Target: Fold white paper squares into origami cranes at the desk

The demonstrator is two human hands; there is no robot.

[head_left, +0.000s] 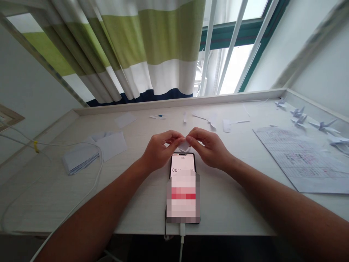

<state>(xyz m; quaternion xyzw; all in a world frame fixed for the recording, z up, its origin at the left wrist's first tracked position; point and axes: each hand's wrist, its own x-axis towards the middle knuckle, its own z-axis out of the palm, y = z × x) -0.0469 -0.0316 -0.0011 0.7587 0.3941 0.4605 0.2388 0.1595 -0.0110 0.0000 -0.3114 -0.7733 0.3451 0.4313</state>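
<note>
A small folded piece of white paper (184,146) is pinched between my two hands, just beyond the top end of the phone. My left hand (164,148) grips its left side with thumb and fingertips. On the right side, my right hand (205,146) pinches it the same way, and the fingertips of both hands nearly meet at its top. My fingers cover part of the paper's folds. Below the hands lies a phone (183,163) with a lit screen showing a timer, partly blurred out, and a white charging cable (182,230) plugged into its lower end.
A stack of white paper sheets (81,160) lies to the left, near a white cord (81,209). Several paper scraps (227,126) lie toward the back. At right are a written-on sheet (289,156) and several folded paper cranes (299,119). A raised ledge (163,104) borders the white table (234,207).
</note>
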